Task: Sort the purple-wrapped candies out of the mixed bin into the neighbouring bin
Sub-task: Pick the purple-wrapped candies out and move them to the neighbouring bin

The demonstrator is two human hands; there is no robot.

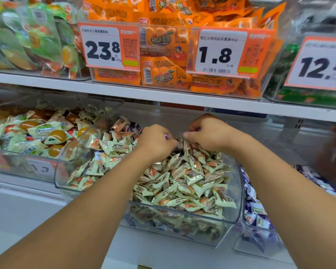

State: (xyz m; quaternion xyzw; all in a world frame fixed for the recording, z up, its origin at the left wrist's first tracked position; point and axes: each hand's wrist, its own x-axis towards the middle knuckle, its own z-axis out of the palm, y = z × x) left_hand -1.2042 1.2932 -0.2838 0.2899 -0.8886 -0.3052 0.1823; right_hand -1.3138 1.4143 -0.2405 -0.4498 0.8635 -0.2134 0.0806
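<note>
Both hands are being worked at the rear of the mixed bin (239, 191), which is standing on the lower shelf (27, 200) near its front edge; the cream wrappers (182, 181) are being dug through there, likely because purple candies (133, 127) are showing mostly along the back wall. The left hand (156, 141) is being held knuckles up with fingers curled down into the pile, and a fleck of purple is visible at its fingertips; whether a candy is actually being gripped cannot be told. The right hand (206, 133) is being held likewise, fingers bent and closed on a dark-wrapped piece (179, 143) pinched between thumb and fingers; a purple sliver is also peeking from its top. Both forearms are being stretched forward and converging, wrists nearly touching. The neighbouring bin (260, 216), already holding purple wrappers, is sitting just beside the mixed bin toward the shelf's right end, so a short carry is judged to be needed.
</note>
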